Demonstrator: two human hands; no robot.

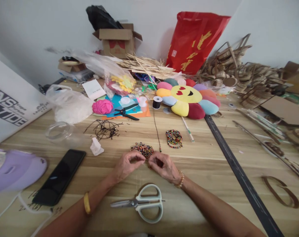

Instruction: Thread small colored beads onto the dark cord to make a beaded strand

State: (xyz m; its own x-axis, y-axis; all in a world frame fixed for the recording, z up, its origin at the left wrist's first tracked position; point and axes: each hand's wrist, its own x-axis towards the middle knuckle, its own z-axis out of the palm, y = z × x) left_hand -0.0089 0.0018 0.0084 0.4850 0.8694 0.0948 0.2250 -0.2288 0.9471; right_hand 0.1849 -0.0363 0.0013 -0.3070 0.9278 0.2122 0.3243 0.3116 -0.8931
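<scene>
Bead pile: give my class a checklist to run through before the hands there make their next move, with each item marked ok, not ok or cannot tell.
1. Loose beads within reach: ok, heaped right by both hands.
2. Left hand and right hand close together: ok, fingers pinched and nearly meeting.
3. Something held between the fingertips: cannot tell, too small to make out.
4. Scissors clear of the hands: ok, lying between the forearms.
5. Beaded strands apart from the loose beads: ok, coiled to their right.
6. Dark tangled strands put away: not ok, lying out.
</scene>
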